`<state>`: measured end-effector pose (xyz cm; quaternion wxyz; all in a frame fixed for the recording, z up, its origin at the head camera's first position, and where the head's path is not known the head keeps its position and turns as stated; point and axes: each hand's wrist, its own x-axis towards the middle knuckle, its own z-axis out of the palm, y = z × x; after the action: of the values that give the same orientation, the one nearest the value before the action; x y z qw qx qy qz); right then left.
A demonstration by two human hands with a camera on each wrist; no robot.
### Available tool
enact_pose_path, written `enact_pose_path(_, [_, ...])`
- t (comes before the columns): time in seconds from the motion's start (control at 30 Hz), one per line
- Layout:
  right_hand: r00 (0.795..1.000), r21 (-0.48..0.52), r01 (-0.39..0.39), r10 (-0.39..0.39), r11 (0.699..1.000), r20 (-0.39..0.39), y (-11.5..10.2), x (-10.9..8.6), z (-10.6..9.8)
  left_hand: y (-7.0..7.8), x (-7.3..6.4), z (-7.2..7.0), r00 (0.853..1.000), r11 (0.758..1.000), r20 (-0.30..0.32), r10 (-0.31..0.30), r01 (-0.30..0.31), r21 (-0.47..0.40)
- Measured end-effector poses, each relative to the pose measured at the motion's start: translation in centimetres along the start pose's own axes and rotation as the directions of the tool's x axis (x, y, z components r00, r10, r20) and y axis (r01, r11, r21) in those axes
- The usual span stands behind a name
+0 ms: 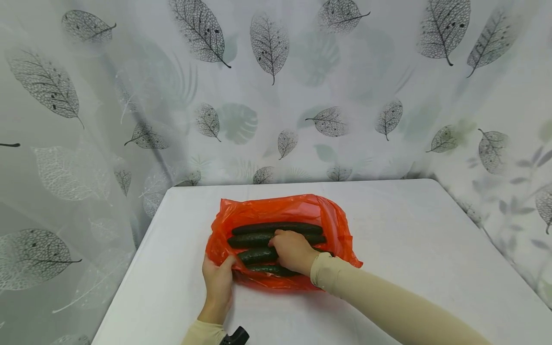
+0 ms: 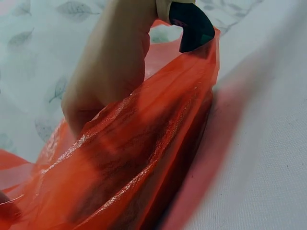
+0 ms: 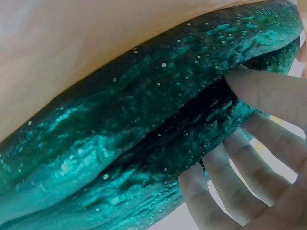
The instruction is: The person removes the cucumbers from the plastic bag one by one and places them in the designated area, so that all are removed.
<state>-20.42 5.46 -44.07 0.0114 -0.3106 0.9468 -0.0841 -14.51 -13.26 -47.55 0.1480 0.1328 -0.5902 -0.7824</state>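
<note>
"What's nearest in your feed?"

"At the bottom of the head view I've got a beige sleeve (image 1: 199,334) with a black fitting (image 1: 236,336) at the wrist. Just beyond it, the left hand (image 1: 217,283) pinches the near left part of a red plastic bag (image 1: 340,232), thumb on top."

"And the right hand (image 1: 295,251)?"

"Inside the bag, bent fingers and thumb around one of the middle cucumbers (image 1: 250,239). In the right wrist view the thumb sits in the gap beside that cucumber (image 3: 206,132), fingertips along its other side. Which row it's from I can't say for certain; the hand covers too much."

"Where are the others?"

"I count four, lying side by side in the bag, close together."

"So which step is this?"

"My judgement: handling one cucumber while the other hand steadies the bag. I'd want a firm grip and a slight sideways ease before any lift, with the left hand keeping the film taut."

"Anything in the way?"

"Neighbouring cucumbers crowd the fingers, and the bag's crumpled walls rise all round and could snag. Past that I see the white bench (image 1: 414,230), then a leaf-print curtain (image 1: 269,91) behind it."
</note>
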Motion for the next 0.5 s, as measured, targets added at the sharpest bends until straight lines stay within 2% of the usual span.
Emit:
enact_pose_path(0.3, [0.999,-0.091,0.0,-0.004,0.996,-0.048,-0.19,0.05,0.92,0.18,-0.29,0.0,0.999,0.999,0.009,-0.031,0.031,0.021])
enact_pose_path(0.5, [1.0,-0.051,-0.008,0.007,0.999,-0.015,0.01,0.12,0.8,0.15,-0.42,-0.03,0.999,0.999,0.009,-0.033,0.033,0.028])
